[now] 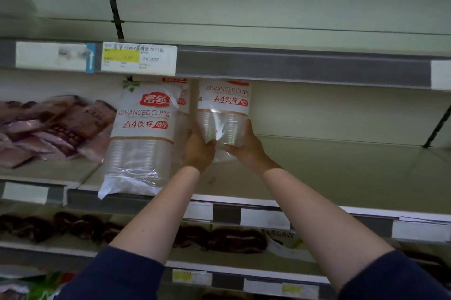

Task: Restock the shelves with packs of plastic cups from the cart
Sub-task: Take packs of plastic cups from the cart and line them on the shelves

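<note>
On the middle shelf (341, 172), right of the front cup pack (142, 138): left hand (199, 147) and right hand (246, 146), fingers clasping a pack (223, 109). Placing step; next, set upright, release.

Purple packets (56, 126) lie in a loose, overlapping heap at the left of the frame, in the middle tier. Above them, at upper left, a white price tag (139, 58) with a yellow patch sits in a grey rail, just beside a blurred white label (55, 56) with a blue edge. Dark packets (219, 238) lie in a row across the lower middle. More white labels (264, 218) line the rail above them.
</note>
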`<control>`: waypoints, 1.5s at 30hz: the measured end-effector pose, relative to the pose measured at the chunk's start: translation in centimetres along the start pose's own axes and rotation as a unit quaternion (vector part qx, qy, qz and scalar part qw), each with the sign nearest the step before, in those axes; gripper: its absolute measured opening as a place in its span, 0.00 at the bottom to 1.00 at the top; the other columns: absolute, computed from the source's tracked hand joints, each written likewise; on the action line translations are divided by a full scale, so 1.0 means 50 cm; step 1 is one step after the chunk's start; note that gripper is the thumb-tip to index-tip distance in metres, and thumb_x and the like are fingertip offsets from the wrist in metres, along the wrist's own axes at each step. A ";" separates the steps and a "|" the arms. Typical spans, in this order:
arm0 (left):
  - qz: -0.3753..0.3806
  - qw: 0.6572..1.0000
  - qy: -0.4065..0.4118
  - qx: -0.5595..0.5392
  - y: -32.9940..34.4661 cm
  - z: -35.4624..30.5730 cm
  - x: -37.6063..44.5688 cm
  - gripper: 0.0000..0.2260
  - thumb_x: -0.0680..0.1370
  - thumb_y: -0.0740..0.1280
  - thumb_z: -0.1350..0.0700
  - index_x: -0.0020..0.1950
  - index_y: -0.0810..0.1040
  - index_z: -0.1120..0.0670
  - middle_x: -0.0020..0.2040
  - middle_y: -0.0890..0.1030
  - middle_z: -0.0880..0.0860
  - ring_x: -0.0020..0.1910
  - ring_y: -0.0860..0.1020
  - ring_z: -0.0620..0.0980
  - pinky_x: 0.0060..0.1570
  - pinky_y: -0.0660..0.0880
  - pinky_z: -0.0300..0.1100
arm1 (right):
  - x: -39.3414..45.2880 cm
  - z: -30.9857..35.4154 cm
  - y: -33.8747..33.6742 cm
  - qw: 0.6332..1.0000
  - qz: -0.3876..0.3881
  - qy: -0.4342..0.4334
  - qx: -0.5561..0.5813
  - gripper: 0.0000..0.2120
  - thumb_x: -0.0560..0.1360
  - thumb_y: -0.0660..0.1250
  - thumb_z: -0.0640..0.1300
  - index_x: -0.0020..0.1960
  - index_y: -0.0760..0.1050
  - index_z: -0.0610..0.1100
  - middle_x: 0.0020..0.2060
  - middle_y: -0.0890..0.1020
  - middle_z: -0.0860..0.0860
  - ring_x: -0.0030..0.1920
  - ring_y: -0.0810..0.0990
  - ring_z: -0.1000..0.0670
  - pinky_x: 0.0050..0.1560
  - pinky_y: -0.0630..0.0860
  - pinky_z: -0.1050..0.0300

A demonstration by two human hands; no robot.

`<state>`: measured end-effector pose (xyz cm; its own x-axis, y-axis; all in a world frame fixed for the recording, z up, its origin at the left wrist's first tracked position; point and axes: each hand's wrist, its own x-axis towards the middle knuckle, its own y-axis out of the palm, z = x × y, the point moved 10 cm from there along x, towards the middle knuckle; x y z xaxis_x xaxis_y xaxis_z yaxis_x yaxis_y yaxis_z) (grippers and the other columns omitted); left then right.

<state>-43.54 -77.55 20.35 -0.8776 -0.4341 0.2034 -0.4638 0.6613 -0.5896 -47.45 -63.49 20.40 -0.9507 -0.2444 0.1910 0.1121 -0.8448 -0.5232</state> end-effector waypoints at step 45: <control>0.522 0.841 -0.142 0.003 0.999 -0.219 -1.205 0.10 0.77 0.66 0.51 0.54 0.74 0.56 0.46 0.80 0.53 0.42 0.78 0.46 0.39 0.75 0.40 | -1.292 -1.132 -0.749 0.793 -0.177 0.566 0.141 0.50 0.70 0.73 0.42 0.77 0.39 0.45 0.69 0.70 0.43 0.68 0.69 0.41 0.59 0.66 0.55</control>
<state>-15.16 -11.66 -12.77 -0.7408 0.2530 -0.6222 0.5437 0.7699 -0.3343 -6.58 10.87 -19.38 -0.5700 0.4810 -0.6661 -0.3110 -0.8767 -0.3669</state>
